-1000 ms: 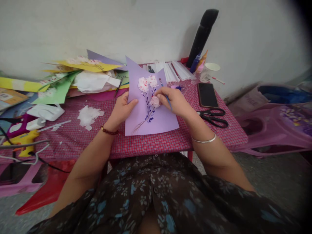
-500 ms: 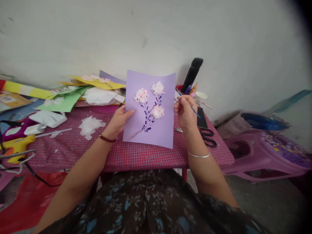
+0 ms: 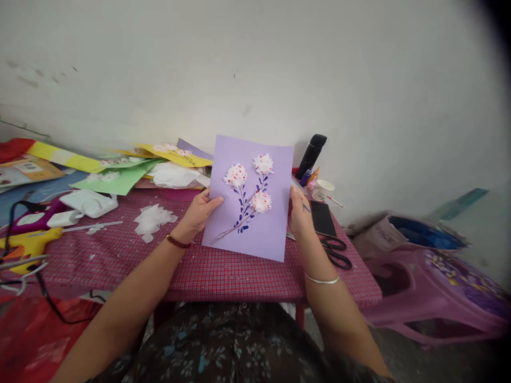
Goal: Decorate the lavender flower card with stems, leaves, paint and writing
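Observation:
A purple sheet (image 3: 267, 239) is held up over the checked table. It bears three puffy white flowers with red specks (image 3: 235, 176), brown stems and dark blue leaves. My left hand (image 3: 202, 210) grips its left edge, thumb on the front. At the right edge my right hand (image 3: 298, 211) is closed round the sheet, its fingers partly hidden behind it. A thin blue brush (image 3: 305, 208) shows at that hand, mostly hidden.
White paper petals (image 3: 154, 221), a yellow glue gun (image 3: 30, 246) and coloured sheets (image 3: 123, 178) lie left. Black scissors (image 3: 337, 252), a black phone-like slab (image 3: 323, 218), a white cup (image 3: 324, 186) and paint bottles (image 3: 312, 177) are right. A pink chair (image 3: 415, 287) stands beside the table (image 3: 239, 284).
My right hand has moved onto the sheet's right edge; before, it held the brush raised beside it. The view has shifted, so everything sits lower in the picture.

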`<state>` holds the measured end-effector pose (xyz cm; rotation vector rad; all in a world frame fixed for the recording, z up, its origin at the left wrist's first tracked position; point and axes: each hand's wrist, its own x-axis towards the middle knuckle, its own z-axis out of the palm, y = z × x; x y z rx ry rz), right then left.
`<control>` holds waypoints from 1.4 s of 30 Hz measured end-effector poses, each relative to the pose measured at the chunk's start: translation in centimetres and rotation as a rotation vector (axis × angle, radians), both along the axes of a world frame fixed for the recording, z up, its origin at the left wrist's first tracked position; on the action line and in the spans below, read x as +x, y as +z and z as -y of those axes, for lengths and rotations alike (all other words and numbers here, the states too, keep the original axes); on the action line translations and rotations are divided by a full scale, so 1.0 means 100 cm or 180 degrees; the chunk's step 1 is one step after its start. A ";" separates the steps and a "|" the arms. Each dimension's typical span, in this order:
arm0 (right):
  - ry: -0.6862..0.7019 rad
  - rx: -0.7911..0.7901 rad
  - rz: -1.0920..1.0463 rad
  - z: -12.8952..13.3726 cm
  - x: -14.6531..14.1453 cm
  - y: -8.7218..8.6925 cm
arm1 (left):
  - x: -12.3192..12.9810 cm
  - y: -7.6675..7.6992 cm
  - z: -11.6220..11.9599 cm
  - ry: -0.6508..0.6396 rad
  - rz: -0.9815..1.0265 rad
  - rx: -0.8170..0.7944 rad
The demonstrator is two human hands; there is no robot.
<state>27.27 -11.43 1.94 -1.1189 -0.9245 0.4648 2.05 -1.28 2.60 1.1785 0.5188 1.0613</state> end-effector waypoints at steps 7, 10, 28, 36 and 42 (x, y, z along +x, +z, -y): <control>0.0384 -0.0195 -0.0300 0.004 -0.006 -0.002 | 0.003 -0.002 -0.001 0.0164 -0.0065 0.0153; 0.0359 -0.0105 -0.0241 0.003 -0.008 -0.002 | 0.004 -0.006 -0.004 0.0292 -0.0146 0.0289; 0.0340 -0.0277 -0.0847 -0.004 -0.019 -0.004 | -0.007 -0.012 -0.009 0.2557 -0.1358 0.3495; 0.0538 -0.0418 -0.0960 -0.003 -0.026 -0.006 | -0.002 -0.014 -0.005 0.2462 -0.2486 0.3321; 0.0625 -0.0440 -0.0956 -0.002 -0.028 -0.006 | -0.002 -0.015 -0.004 0.2227 -0.2684 0.3345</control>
